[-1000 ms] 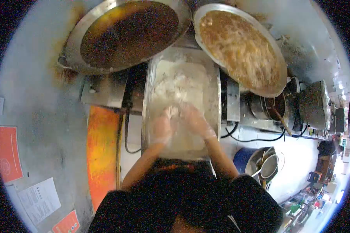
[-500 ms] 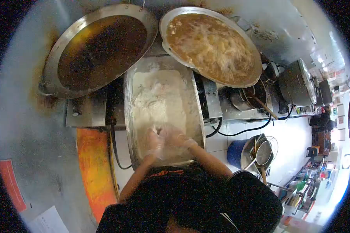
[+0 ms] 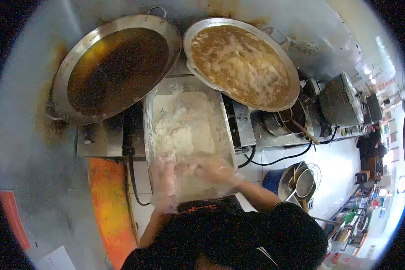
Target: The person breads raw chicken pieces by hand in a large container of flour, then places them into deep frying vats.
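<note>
A long metal tray (image 3: 227,130) holds white flour (image 3: 177,130), heaped unevenly on its left side. My left hand (image 3: 165,177), in a thin clear plastic glove, is over the tray's near left edge. From the right, my right hand (image 3: 217,168), gloved the same way, reaches over the near end of the tray. Motion smears the fingers of both hands. A pale, blurred shape lies between them, and I cannot make out whether it is a held piece or fingers.
Behind the tray stand two wide pans: one of dark oil (image 3: 117,72) at left, one of bubbling oil (image 3: 245,63) at right. Farther right are a pot with a wooden handle (image 3: 303,130) and a large lidded pot (image 3: 342,101). A strainer (image 3: 305,184) rests over a blue bucket (image 3: 272,181).
My hands have moved apart from close together over the flour. The left one is farther left and nearer my body. The whole view has shifted slightly downward in frame.
</note>
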{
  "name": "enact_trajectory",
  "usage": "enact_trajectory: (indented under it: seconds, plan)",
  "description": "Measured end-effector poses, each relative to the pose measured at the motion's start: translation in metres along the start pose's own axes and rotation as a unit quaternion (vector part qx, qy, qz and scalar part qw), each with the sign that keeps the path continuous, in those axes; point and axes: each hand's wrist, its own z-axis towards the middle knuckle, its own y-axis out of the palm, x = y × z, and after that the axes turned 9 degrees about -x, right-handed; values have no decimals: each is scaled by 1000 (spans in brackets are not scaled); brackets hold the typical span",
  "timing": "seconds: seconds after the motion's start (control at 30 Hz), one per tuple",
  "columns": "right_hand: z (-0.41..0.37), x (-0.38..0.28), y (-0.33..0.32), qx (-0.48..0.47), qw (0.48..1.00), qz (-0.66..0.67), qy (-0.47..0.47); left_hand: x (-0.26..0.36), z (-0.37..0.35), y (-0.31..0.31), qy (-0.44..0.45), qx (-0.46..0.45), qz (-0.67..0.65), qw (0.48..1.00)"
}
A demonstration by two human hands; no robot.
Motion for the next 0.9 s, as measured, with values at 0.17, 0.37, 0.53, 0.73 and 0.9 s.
enact_trajectory:
  seconds: [0.17, 0.37, 0.53, 0.73, 0.9]
  plan:
    - [-62, -35, -137, 169, 984, 4, -57, 43, 3, 20, 124, -77, 309, 940]
    - [-45, -12, -305, 351, 927, -127, -16, -51, 100, -35, 90, 15, 797, 598]
    - [61, 105, -417, 240, 846, -474, 44, -101, 146, -71, -3, -7, 857, 515]
    - [160, 214, -453, 181, 957, -226, 31, -102, 155, -69, 19, 19, 838, 545]
    - [114, 164, -468, 161, 963, -201, 75, -95, 163, -61, 6, 14, 829, 559]
